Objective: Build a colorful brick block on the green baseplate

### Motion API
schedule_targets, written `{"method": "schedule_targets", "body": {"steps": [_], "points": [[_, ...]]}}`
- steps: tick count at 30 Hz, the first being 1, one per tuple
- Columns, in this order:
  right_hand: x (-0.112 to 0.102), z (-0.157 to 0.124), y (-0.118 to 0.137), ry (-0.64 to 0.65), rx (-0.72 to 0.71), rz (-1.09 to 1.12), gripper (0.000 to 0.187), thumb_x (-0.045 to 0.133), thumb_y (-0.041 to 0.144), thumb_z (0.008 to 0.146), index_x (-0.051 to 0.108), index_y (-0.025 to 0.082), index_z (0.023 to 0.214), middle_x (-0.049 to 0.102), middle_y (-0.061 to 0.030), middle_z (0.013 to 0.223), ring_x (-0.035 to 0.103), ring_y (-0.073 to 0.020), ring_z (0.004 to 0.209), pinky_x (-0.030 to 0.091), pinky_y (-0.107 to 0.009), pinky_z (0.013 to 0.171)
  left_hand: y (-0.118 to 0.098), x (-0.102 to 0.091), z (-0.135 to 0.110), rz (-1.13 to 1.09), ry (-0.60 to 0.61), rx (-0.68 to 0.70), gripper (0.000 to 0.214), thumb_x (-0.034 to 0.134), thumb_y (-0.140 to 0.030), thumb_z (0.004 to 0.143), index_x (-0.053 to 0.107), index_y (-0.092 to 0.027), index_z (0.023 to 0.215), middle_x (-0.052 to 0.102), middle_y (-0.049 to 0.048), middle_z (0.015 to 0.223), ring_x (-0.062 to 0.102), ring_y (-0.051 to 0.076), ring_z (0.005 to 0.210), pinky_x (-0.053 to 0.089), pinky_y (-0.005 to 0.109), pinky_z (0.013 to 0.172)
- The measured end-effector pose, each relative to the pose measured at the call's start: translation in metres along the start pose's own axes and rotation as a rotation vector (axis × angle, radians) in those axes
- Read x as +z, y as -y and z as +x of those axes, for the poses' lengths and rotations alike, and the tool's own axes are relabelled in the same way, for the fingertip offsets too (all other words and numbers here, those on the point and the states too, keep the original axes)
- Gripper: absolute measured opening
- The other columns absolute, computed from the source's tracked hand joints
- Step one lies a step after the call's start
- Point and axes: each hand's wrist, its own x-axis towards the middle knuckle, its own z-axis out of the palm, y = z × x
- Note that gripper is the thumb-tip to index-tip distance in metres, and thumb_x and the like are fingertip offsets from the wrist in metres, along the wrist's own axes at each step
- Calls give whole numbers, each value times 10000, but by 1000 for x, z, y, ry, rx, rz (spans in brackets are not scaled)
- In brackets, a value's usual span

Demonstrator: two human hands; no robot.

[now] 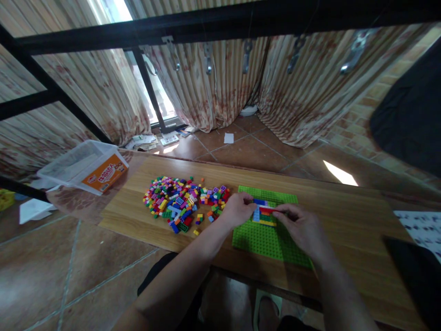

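A green studded baseplate (265, 243) lies on the wooden table. On it stands a low block of toy bricks (264, 220) in blue, light blue, green, orange and yellow. My right hand (301, 225) pinches the end of a long red brick (266, 210) over the top of this block. Beside the block's left back corner is my left hand (239, 209), its fingers curled together at the blue bricks. What sits between the left fingertips is hidden.
Left of the baseplate, a pile of loose coloured bricks (172, 195) spreads over the wooden table (351, 230). A clear plastic box (65, 161) with an orange label stands at the left end. A black rail (220, 18) with metal hooks crosses above. Patterned curtains (220, 87) hang behind.
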Motion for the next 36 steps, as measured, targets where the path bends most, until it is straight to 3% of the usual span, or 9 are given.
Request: {"method": "schedule_targets", "body": {"steps": [6, 13, 19, 36], "points": [[4, 1, -4, -34, -32, -38, 265, 618, 479, 788, 727, 241, 833, 713, -24, 839, 623, -178, 722, 464, -317, 680, -1, 0, -1, 33, -2, 19, 239, 619, -249, 786, 711, -108, 956, 651, 8, 714, 569, 122, 643, 459, 223, 623], [11, 4, -4, -51, 80, 71, 260, 657, 473, 743, 711, 224, 792, 718, -22, 799, 639, -180, 729, 488, -328, 712, -11, 5, -6, 133, -50, -14, 296, 664, -360, 773, 707, -112, 928, 665, 32, 749, 582, 146, 674, 448, 242, 622], [10, 7, -9, -60, 128, 126, 305, 689, 494, 717, 711, 205, 812, 721, -37, 788, 640, -186, 716, 490, -326, 688, -16, 9, -6, 142, -105, -72, 318, 671, -337, 767, 705, -127, 1004, 699, 42, 803, 621, 161, 720, 478, 248, 661], [13, 14, -13, -139, 276, 144, 378, 728, 523, 627, 737, 184, 792, 710, -46, 709, 615, -183, 637, 460, -317, 606, -19, 14, -5, 188, -153, -97, 271, 663, -299, 760, 700, -148, 982, 719, 76, 876, 661, 221, 843, 509, 321, 793]]}}
